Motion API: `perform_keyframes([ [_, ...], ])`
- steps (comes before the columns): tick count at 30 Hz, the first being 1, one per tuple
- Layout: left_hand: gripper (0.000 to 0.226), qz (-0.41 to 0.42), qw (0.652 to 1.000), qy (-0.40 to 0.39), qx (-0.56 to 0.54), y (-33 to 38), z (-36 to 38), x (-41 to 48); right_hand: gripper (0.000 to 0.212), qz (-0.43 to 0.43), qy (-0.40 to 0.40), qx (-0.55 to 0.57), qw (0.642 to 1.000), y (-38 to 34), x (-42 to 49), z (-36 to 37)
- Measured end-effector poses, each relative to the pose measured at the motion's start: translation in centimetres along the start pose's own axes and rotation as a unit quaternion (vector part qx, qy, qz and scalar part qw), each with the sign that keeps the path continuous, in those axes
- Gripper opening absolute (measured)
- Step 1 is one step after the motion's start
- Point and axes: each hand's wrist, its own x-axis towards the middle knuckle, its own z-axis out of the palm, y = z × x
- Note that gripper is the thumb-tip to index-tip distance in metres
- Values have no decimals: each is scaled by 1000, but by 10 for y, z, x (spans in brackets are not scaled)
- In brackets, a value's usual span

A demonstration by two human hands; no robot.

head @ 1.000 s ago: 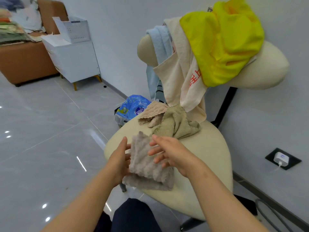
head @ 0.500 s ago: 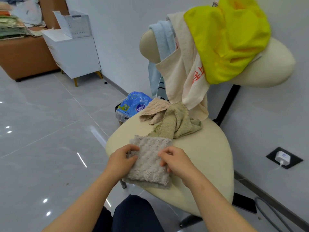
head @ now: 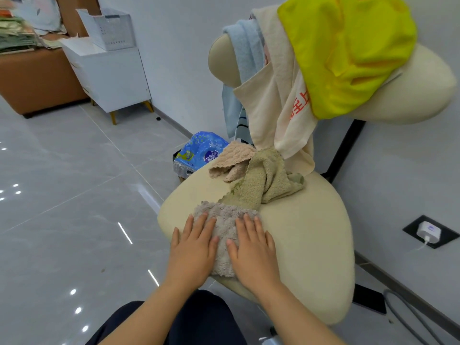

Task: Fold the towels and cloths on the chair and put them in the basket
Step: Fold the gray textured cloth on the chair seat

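Two bare hands lie flat on a small grey fluffy cloth (head: 224, 221) that sits folded at the front edge of the cream padded chair seat (head: 307, 235). The left hand (head: 193, 249) presses its left half and the right hand (head: 254, 249) its right half, side by side and close together. The fingers (head: 200, 226) of both are straight and spread slightly, holding nothing, simply pressing the cloth down. Just behind the grey cloth, touching its far edge, lies a crumpled olive-green terry towel (head: 265, 181), and a pinkish-beige textured cloth (head: 232, 159) rests against that towel's left side. Over the cream chair backrest (head: 413, 95) hang a long cream towel with red lettering (head: 275, 95), a light blue towel (head: 246, 51) to its left and a bright yellow cloth (head: 348, 51) on top. A white perforated plastic basket (head: 109, 28) stands well apart, on a white cabinet (head: 112, 78) by the wall. A blue plastic package (head: 204, 150) sits on the grey tiled floor (head: 74, 195) behind the seat.
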Motion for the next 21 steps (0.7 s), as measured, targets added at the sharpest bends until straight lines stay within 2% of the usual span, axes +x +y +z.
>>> perform_keyframes([
  [2, 101, -4, 1000, -4, 1, 0, 3, 2, 94, 3, 1, 5, 1000, 2, 1, 4],
  [6, 93, -15, 1000, 4, -6, 2, 5, 4, 93, 5, -1, 14, 1000, 2, 4, 7],
  [9, 89, -36, 999, 8, 1, 3, 6, 0, 80, 7, -12, 79, 997, 6, 3, 3],
  [12, 57, -99, 995, 24, -18, 7, 5, -5, 81, 33, 22, 151, 988, 7, 1, -1],
  [14, 46, -122, 991, 47, -32, 12, 2, -9, 85, 74, 52, 163, 982, 6, -1, -1],
  [18, 49, -137, 986, 69, -61, 12, -2, -11, 93, 126, 62, 146, 979, 4, -10, 0],
  [21, 65, -160, 970, 76, -170, 5, -4, -7, 93, 114, 42, 146, 982, 8, -16, -2],
])
